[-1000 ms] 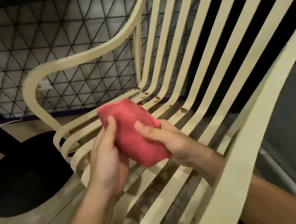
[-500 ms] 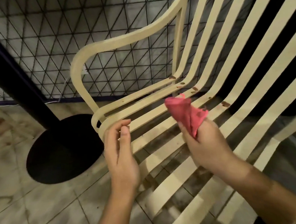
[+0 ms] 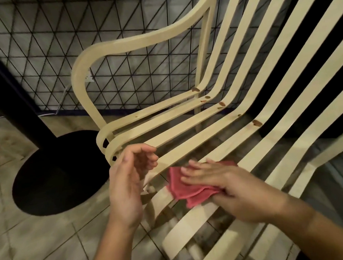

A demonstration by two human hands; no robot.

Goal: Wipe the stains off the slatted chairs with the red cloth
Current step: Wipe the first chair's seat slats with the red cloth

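Head cam: right hand [image 3: 229,186] lies flat, fingers straight, pressing the red cloth [image 3: 181,191] onto the front slats [image 3: 191,226] of the chair [image 3: 142,40]. Left hand [image 3: 129,181] hovers loosely curled, empty. Cloth could slip through a gap, and the brown stains [image 3: 257,122] sit well back, easy to miss.

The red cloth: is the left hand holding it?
No, the right hand presses the red cloth onto the seat of the slatted chair, while the left hand hovers beside it, holding nothing.
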